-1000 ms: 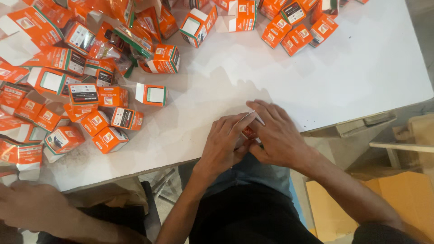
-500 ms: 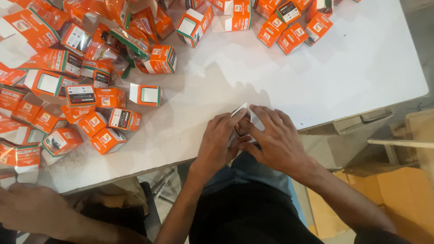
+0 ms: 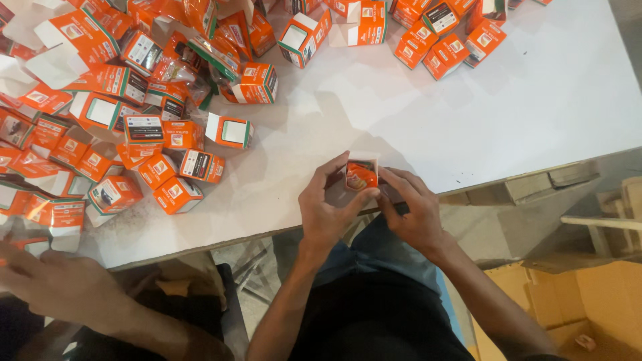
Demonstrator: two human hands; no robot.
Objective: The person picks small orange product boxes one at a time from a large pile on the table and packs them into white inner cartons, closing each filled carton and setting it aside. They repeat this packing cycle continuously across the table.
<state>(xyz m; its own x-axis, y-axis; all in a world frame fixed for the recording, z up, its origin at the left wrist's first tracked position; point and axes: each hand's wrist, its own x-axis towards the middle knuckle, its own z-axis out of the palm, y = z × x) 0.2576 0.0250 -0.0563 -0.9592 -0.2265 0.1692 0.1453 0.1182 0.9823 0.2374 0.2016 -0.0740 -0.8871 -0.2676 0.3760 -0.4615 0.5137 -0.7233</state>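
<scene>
Both of my hands hold one small orange carton (image 3: 361,175) with a white open top flap, just above the near edge of the white table (image 3: 414,127). My left hand (image 3: 328,207) grips its left side, thumb and fingers curled around it. My right hand (image 3: 411,207) pinches its right side. The carton's lower part is hidden behind my fingers.
Many small orange and white cartons (image 3: 134,127) lie heaped on the table's left, with more at the far edge (image 3: 441,40). Another person's hand (image 3: 53,281) rests at the lower left. An open brown cardboard box (image 3: 575,314) stands on the floor at lower right.
My hands have lifted and turned the small carton so its orange face and open flap show; earlier they covered it flat on the table.
</scene>
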